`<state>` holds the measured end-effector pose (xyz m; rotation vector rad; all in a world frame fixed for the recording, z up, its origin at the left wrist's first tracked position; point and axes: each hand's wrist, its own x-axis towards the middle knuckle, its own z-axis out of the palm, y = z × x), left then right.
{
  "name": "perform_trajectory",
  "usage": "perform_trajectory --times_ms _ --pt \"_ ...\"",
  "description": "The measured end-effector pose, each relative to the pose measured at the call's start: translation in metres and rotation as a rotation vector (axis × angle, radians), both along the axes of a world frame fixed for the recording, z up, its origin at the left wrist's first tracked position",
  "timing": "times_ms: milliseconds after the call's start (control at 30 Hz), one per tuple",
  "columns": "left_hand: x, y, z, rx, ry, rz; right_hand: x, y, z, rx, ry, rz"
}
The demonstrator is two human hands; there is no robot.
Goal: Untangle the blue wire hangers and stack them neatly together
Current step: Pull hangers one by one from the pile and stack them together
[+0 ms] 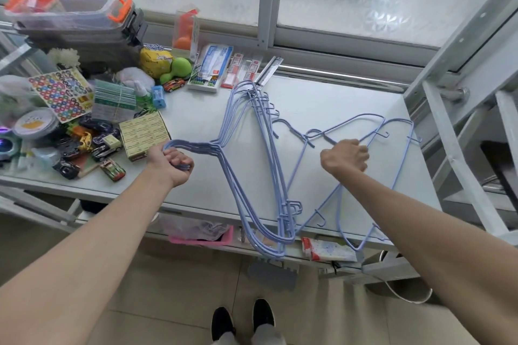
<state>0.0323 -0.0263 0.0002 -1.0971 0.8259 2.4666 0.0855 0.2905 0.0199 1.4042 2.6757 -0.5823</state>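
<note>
I stand at a pale table (322, 109) under a frosted window, with toys and boxes crowding its left end. Spread over the bare part lie the blue wire hangers. The bigger bunch (253, 165) is already nested, several frames lying one on another, their hooks gathered to the left and their long bars hanging over the near edge of the table. The loose hangers (372, 131), two or three as far as I can tell, lie to the right, still crossed over each other and, at their left tips, seemingly caught on the bunch.

My left hand (175, 164) is curled shut around the bundled hooks, fingers (183, 162) wrapped over the wire. My right hand (346, 158) is a closed fist over the hook or neck of a loose hanger.

I judge these light and springy: thin coated wire that flexes, snags by its little notches and hooks, and slides easily on the smooth top. The neck just below the hook seems the steadiest place to hold, since the shoulders would twist away.
</note>
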Motion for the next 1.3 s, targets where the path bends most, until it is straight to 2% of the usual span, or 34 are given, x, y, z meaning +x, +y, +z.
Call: perform_trajectory --times_ms 67,200,367,567,1000,1167,1300 --pt "0.001 -0.001 -0.002 0.033 0.024 0.005 0.0 0.003 -0.005 -0.047 -0.054 -0.089" --pt "0.004 0.0 -0.002 0.04 0.025 0.016 -0.006 -0.015 -0.011 -0.175 -0.175 -0.063" --pt "0.001 0.002 0.003 0.017 0.078 0.027 -0.009 -0.033 -0.02 -0.161 -0.206 -0.09" --pt "-0.007 -0.011 0.014 0.099 0.19 -0.016 -0.012 -0.026 -0.014 -0.135 -0.127 -0.078" --pt "-0.002 -0.024 0.004 0.196 0.196 -0.031 -0.012 0.007 0.002 -0.062 0.114 -0.014" --pt "0.003 -0.018 0.0 0.113 0.128 0.003 -0.019 0.005 0.015 -0.122 0.232 0.034" --pt "0.004 -0.014 -0.004 0.063 0.081 0.045 -0.028 -0.035 0.017 -0.177 0.324 0.188"
